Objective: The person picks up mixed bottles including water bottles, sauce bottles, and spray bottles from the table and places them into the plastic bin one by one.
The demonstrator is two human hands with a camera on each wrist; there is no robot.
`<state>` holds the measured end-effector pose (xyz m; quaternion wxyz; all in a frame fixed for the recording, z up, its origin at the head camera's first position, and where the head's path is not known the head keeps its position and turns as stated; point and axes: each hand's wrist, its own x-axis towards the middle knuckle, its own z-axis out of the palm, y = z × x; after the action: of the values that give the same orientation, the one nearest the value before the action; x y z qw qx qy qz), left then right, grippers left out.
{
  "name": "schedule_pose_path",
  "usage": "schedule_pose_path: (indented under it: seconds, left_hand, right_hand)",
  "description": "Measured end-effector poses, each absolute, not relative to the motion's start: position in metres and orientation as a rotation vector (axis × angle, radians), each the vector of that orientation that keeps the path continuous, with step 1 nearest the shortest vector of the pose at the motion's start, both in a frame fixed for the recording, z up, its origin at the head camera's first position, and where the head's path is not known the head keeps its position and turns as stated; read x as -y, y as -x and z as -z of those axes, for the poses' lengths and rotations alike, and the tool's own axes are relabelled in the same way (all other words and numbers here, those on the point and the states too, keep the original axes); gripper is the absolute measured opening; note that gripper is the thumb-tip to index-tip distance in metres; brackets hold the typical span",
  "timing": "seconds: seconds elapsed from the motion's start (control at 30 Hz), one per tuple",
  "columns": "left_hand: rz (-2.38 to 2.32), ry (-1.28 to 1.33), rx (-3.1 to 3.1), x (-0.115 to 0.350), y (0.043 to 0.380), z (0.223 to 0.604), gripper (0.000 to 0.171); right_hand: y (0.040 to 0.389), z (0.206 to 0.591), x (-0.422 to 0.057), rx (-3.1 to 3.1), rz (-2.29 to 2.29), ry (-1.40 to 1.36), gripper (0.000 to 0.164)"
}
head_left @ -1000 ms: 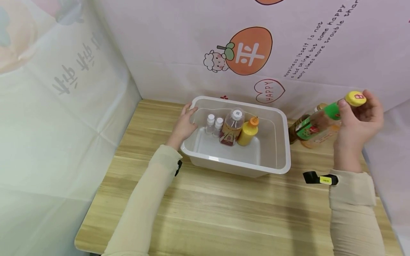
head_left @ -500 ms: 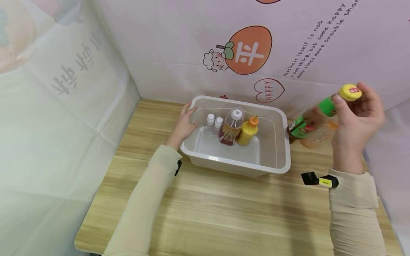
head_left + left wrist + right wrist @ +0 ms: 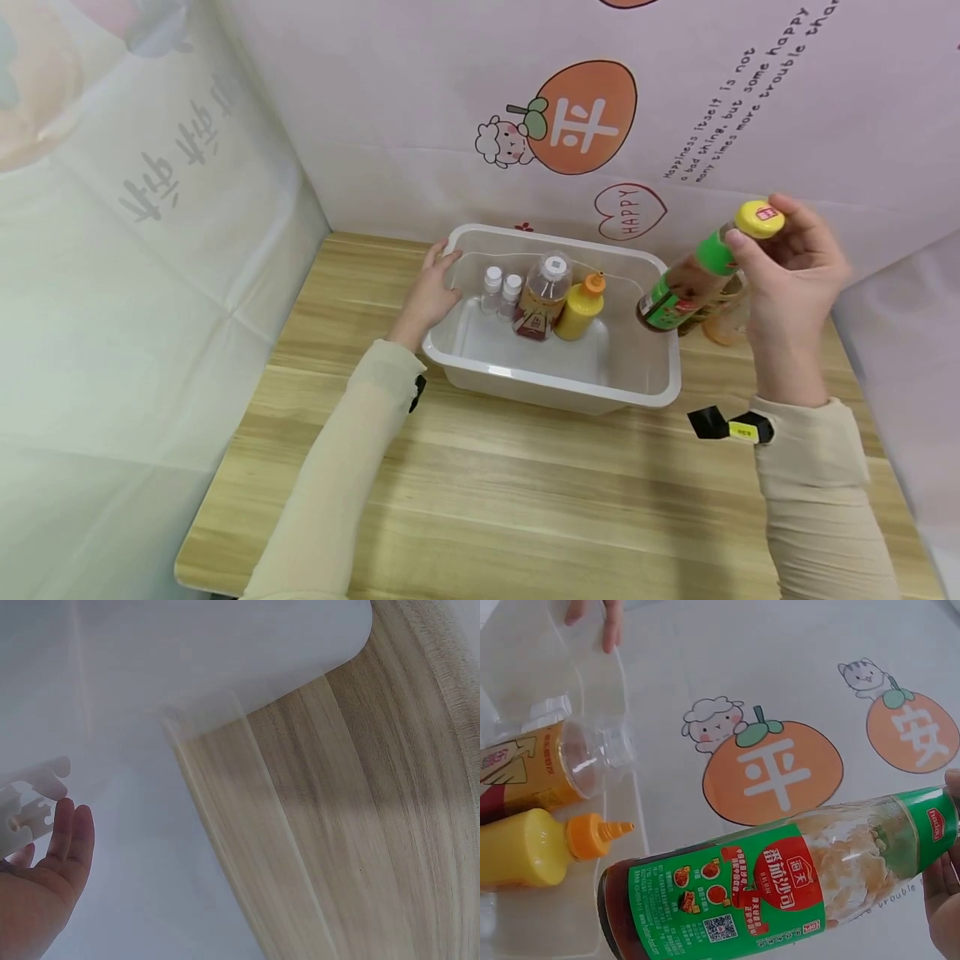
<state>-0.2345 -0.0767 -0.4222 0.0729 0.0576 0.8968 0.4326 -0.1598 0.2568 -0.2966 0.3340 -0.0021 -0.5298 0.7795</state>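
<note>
Left hand (image 3: 429, 298): I grip the plastic tub (image 3: 555, 381) by its rim.
Right hand (image 3: 797, 279): I hold the ketchup bottle (image 3: 692, 283), tilted.

From the middle of the head view, the wood-grain worktop (image 3: 540, 500) spreads at six o'clock and a pale side sheet (image 3: 97, 350) hangs at nine. The back sheet (image 3: 405, 108) bears a cartoon sheep (image 3: 512, 146) at twelve, an orange fruit print (image 3: 592, 117) at one, and a red heart outline (image 3: 630, 212) at two.
</note>
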Motion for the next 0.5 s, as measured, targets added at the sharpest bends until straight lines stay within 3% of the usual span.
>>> schedule_pose_path:
  seconds: [0.5]
  left_hand:
    - [-1.297,-0.166,-2.688,0.076,0.235,0.422,0.071]
  right_hand:
    - [0.168,0.307,-0.222,1.998,-1.889,0.020,0.039]
